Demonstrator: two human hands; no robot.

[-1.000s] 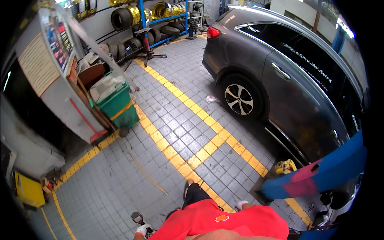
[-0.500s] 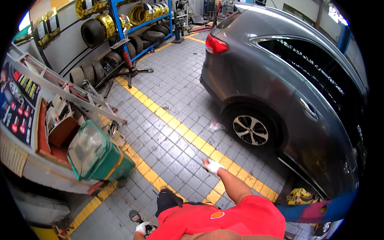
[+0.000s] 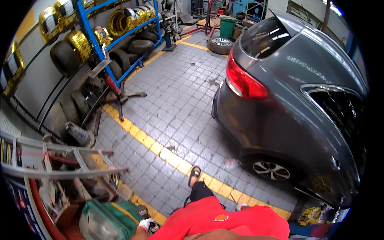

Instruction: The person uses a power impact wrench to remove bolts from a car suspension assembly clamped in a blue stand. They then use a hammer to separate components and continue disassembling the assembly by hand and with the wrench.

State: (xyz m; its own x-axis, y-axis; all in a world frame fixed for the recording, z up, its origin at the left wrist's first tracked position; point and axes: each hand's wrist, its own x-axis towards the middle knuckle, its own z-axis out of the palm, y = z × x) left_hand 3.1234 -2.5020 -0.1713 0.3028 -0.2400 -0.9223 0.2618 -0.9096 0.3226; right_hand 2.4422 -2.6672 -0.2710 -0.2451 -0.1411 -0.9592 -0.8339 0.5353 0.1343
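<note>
My left hand (image 3: 146, 224), in a white glove, is low in the view beside the green bin (image 3: 106, 222). Its fingers are wrapped round a dark hand tool with a rounded grey end (image 3: 142, 210); the exact kind does not show. Of my right hand (image 3: 241, 207) only a bit of white glove is visible past the red shirt, and its fingers are hidden. One sandalled foot (image 3: 195, 173) is on the yellow floor line. To the right stands a dark grey car (image 3: 276, 116), with its rear wheel (image 3: 271, 171) nearest to my right hand.
A metal ladder (image 3: 68, 174) leans across clutter at the left. Behind it are tyres (image 3: 64, 58) on a wall rack and a blue shelf (image 3: 90, 34). A red-and-black stand (image 3: 116, 90) has its legs spread on the tiles. Farther off, a wheel (image 3: 220, 45) lies by a green barrel (image 3: 227, 27).
I have moved forward, toward the car's rear. My right arm, earlier stretched out with a thin, orange-handled tool, is drawn in and mostly hidden. My left hand keeps its tool.
</note>
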